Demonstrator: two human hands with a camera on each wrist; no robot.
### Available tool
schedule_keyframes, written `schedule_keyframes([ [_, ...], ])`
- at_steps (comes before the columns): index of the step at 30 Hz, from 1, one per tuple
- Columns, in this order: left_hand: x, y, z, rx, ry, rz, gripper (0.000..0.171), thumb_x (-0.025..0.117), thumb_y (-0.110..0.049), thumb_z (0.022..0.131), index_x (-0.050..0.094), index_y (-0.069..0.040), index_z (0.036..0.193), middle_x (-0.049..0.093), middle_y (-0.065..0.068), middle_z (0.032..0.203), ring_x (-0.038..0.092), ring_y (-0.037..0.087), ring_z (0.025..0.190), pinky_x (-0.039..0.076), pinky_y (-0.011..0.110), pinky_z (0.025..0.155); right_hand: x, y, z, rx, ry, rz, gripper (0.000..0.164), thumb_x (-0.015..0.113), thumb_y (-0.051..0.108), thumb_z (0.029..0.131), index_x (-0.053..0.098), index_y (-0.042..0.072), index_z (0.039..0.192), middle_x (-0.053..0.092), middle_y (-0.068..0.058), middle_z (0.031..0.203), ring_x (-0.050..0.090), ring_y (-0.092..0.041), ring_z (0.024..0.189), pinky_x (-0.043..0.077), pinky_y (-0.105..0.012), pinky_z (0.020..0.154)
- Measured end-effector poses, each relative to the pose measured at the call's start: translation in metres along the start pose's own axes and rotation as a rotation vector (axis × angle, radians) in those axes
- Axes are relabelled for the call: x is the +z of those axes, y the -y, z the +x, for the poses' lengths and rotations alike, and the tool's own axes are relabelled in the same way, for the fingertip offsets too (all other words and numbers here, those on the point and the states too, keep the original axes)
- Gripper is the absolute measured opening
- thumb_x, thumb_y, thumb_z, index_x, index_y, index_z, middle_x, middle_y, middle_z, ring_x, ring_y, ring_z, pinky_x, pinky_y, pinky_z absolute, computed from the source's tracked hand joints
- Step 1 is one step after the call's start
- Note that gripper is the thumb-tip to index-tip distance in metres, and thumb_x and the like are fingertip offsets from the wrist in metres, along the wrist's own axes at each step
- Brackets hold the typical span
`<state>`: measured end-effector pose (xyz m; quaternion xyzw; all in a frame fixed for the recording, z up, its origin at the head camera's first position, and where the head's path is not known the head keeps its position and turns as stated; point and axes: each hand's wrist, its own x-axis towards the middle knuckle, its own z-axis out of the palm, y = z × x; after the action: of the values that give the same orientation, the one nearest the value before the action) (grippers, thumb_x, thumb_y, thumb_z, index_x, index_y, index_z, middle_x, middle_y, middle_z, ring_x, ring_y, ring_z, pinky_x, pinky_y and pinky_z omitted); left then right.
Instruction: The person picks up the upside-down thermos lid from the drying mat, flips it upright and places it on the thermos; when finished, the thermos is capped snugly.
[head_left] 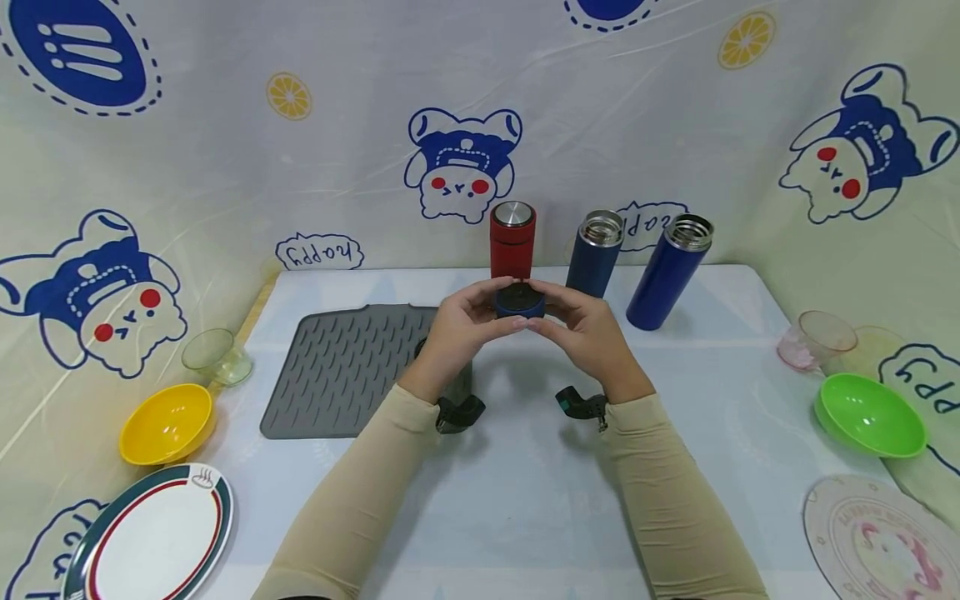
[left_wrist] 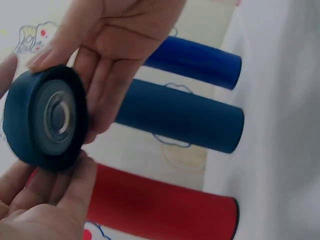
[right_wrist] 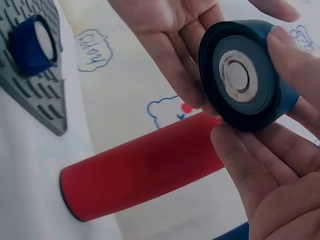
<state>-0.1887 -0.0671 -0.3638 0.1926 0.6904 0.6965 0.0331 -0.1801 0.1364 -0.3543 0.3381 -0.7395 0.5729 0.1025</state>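
Observation:
Both hands hold a dark blue thermos lid (head_left: 521, 302) above the middle of the table. My left hand (head_left: 468, 321) pinches its left side, my right hand (head_left: 577, 321) its right side, with thumbs nearly meeting in front. The wrist views show the lid's underside (right_wrist: 237, 77), with a pale ring at its centre. Just behind the hands stands a red thermos (head_left: 513, 242) with a steel-topped cap. To its right are a dark blue thermos (head_left: 595, 257) and a brighter blue thermos (head_left: 670, 275), both uncapped with steel mouths showing.
A grey ridged mat (head_left: 337, 375) lies left, bearing another blue lid (right_wrist: 35, 47) largely hidden by my left arm in the head view. Along the left edge are a glass (head_left: 219, 357), yellow bowl (head_left: 167, 425) and plate (head_left: 161, 533); along the right, a pinkish glass (head_left: 817, 340), green bowl (head_left: 870, 414) and plate (head_left: 885, 542).

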Motion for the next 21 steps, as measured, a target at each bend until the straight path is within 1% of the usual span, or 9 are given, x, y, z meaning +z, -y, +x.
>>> schedule_keyframes([
  [2, 0.003, 0.003, 0.006, 0.036, -0.005, 0.005, 0.057, 0.080, -0.025, 0.077, 0.057, -0.017, 0.129, 0.056, 0.000, 0.125, 0.056, 0.020, 0.108, 0.045, 0.032, 0.091, -0.003, 0.004, 0.000, -0.013, -0.009, -0.006, 0.051, 0.065, -0.009, 0.083, 0.049, -0.005, 0.132, 0.054, -0.019, 0.127, 0.056, -0.029, 0.110, 0.043, -0.042, 0.092],
  [4, 0.007, 0.001, 0.009, 0.061, -0.013, 0.025, 0.058, 0.081, -0.025, 0.075, 0.058, -0.018, 0.128, 0.056, -0.001, 0.124, 0.056, 0.018, 0.107, 0.045, 0.032, 0.091, -0.006, 0.008, 0.001, -0.021, -0.022, -0.026, 0.053, 0.065, -0.010, 0.082, 0.049, -0.005, 0.132, 0.054, -0.018, 0.128, 0.055, -0.029, 0.112, 0.042, -0.042, 0.093],
  [9, 0.019, -0.027, 0.014, 0.083, -0.015, 0.077, 0.057, 0.080, -0.018, 0.076, 0.057, -0.010, 0.128, 0.059, -0.001, 0.122, 0.057, 0.017, 0.107, 0.045, 0.030, 0.091, -0.015, 0.015, 0.000, -0.019, -0.087, -0.057, 0.054, 0.065, -0.008, 0.083, 0.048, -0.004, 0.134, 0.052, -0.017, 0.130, 0.054, -0.029, 0.114, 0.040, -0.042, 0.095],
  [12, 0.025, -0.035, 0.019, 0.110, -0.017, 0.089, 0.056, 0.079, -0.015, 0.078, 0.057, -0.008, 0.128, 0.059, 0.001, 0.122, 0.057, 0.016, 0.108, 0.044, 0.030, 0.092, -0.019, 0.017, -0.001, -0.028, -0.142, -0.045, 0.055, 0.065, -0.008, 0.083, 0.048, 0.000, 0.135, 0.052, -0.017, 0.130, 0.054, -0.031, 0.112, 0.041, -0.043, 0.095],
  [15, 0.032, -0.040, 0.026, 0.138, -0.026, 0.085, 0.054, 0.078, -0.012, 0.077, 0.057, -0.006, 0.127, 0.059, 0.002, 0.122, 0.056, 0.016, 0.109, 0.043, 0.030, 0.093, -0.024, 0.017, -0.001, -0.037, -0.204, -0.059, 0.055, 0.065, -0.006, 0.084, 0.049, 0.005, 0.135, 0.054, -0.015, 0.129, 0.056, -0.030, 0.111, 0.041, -0.044, 0.095],
  [17, 0.037, -0.044, 0.031, 0.160, -0.030, 0.083, 0.055, 0.079, -0.011, 0.077, 0.056, -0.005, 0.127, 0.059, 0.003, 0.122, 0.056, 0.015, 0.110, 0.043, 0.029, 0.093, -0.028, 0.018, 0.000, -0.041, -0.250, -0.069, 0.054, 0.066, -0.005, 0.084, 0.051, 0.006, 0.134, 0.056, -0.014, 0.127, 0.056, -0.030, 0.110, 0.040, -0.043, 0.095],
  [19, 0.041, -0.046, 0.037, 0.179, -0.037, 0.085, 0.056, 0.079, -0.011, 0.076, 0.056, -0.004, 0.127, 0.060, 0.003, 0.121, 0.056, 0.013, 0.110, 0.043, 0.028, 0.093, -0.031, 0.018, 0.001, -0.049, -0.301, -0.076, 0.053, 0.066, -0.005, 0.083, 0.052, 0.006, 0.133, 0.057, -0.013, 0.125, 0.057, -0.030, 0.109, 0.041, -0.043, 0.095],
  [21, 0.046, -0.050, 0.043, 0.201, -0.042, 0.088, 0.057, 0.079, -0.011, 0.076, 0.056, -0.003, 0.127, 0.060, 0.003, 0.120, 0.056, 0.013, 0.110, 0.043, 0.027, 0.093, -0.034, 0.018, 0.002, -0.071, -0.350, -0.069, 0.050, 0.066, -0.006, 0.083, 0.053, 0.001, 0.131, 0.058, -0.015, 0.123, 0.056, -0.031, 0.110, 0.040, -0.043, 0.095],
])
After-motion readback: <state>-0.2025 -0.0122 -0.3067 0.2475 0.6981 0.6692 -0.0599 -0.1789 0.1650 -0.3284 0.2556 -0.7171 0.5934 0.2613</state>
